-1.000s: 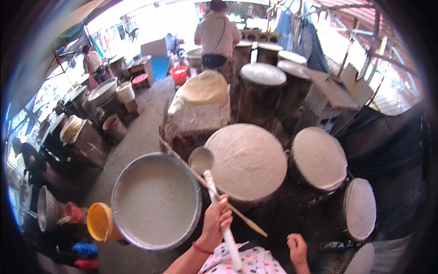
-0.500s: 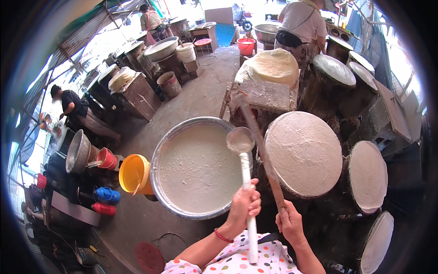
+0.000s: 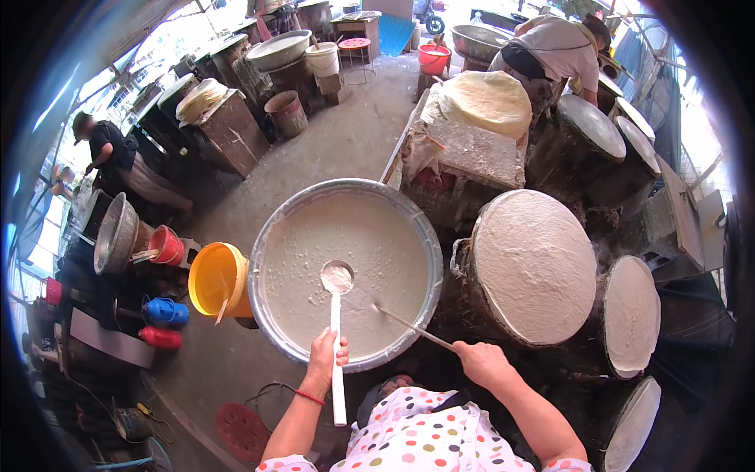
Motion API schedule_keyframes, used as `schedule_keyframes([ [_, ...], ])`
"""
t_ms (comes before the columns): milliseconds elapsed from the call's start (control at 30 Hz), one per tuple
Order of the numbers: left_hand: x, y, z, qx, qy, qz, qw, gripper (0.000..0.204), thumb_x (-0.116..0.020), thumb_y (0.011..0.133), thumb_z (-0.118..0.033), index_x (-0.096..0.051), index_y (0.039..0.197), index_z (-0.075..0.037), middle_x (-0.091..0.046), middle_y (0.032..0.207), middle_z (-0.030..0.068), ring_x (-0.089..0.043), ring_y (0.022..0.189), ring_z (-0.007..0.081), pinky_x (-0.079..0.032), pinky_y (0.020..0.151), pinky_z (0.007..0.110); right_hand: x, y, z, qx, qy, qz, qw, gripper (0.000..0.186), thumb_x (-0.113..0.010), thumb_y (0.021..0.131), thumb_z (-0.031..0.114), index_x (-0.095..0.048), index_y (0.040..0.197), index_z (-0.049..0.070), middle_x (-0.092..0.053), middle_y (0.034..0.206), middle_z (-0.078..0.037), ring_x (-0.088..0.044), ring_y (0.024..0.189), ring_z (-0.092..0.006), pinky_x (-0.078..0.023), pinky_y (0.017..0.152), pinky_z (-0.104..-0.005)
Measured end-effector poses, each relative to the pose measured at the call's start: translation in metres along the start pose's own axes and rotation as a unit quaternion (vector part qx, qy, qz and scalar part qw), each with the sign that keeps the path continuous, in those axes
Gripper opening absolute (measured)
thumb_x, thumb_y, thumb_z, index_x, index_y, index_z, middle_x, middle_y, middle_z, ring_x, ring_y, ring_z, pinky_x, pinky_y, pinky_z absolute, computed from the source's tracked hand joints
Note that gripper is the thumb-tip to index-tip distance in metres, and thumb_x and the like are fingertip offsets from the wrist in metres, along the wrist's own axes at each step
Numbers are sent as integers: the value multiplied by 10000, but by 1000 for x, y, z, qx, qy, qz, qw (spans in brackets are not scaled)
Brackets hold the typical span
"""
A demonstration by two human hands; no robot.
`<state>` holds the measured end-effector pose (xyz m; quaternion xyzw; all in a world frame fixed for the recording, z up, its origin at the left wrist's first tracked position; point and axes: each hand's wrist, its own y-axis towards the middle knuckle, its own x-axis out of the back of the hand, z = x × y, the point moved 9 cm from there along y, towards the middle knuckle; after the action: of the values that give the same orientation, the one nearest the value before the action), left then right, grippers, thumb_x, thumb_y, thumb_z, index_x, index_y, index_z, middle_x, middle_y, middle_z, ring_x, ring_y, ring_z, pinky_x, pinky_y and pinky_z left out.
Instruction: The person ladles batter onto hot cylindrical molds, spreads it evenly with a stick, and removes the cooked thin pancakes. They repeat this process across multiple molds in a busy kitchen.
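My left hand (image 3: 321,359) is closed around the white handle of a ladle (image 3: 336,305). The ladle's round bowl is over the pale batter (image 3: 358,228) in a wide metal basin (image 3: 431,244); whether it touches the batter I cannot tell. In my right hand (image 3: 483,364) is a wooden stick (image 3: 421,330), held at its near end. Its far end meets the batter at the basin's right side. Close on the right stands a round griddle (image 3: 535,267) covered with a spread layer of batter.
More batter-covered griddles (image 3: 631,315) curve along my right. Beyond the basin, a stack of thin flat sheets (image 3: 484,102) sits by a crusted board (image 3: 484,153). A yellow bucket (image 3: 212,279) stands left of the basin. One person (image 3: 550,47) bends at the far right; another (image 3: 118,153) stands far left.
Both hands have shifted left, carrying the ladle over the basin's middle. The stick has swung down from beside the griddle into the batter. The far-right person has bent over.
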<state>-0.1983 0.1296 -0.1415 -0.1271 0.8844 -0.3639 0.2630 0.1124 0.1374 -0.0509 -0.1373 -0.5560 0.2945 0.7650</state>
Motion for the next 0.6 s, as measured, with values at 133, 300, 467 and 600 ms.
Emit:
schedule_keyframes([
  [133,1,1,-3,-10,72,-25,997,360,-389,957,-127,-394,1310,-56,-498,754,83,-404,466,100,-340,358,220,-3,6,8,-17,116,-8,993,287,-425,941,200,-558,1193,167,-656,938,-207,-627,912,-394,-499,781,-482],
  [300,7,15,-4,-23,165,-38,985,436,-405,935,-84,-387,1371,-64,-506,741,76,-444,469,108,-366,358,235,-34,17,-8,-100,117,39,987,317,-429,955,237,-558,1242,205,-648,1039,-192,-602,984,-394,-484,846,-475],
  [467,18,22,-11,-51,280,-70,956,471,-432,907,-41,-406,1376,-74,-517,711,56,-468,458,110,-392,352,256,-37,18,-3,-86,207,22,974,313,-448,948,230,-554,1237,171,-650,1044,-179,-605,983,-390,-488,846,-456],
  [600,59,54,19,-121,411,-88,899,497,-461,891,-41,-399,1383,-67,-502,662,37,-475,447,113,-417,351,280,-43,19,-4,-96,196,21,976,312,-459,944,220,-559,1235,166,-649,1048,-182,-605,988,-388,-488,851,-453],
])
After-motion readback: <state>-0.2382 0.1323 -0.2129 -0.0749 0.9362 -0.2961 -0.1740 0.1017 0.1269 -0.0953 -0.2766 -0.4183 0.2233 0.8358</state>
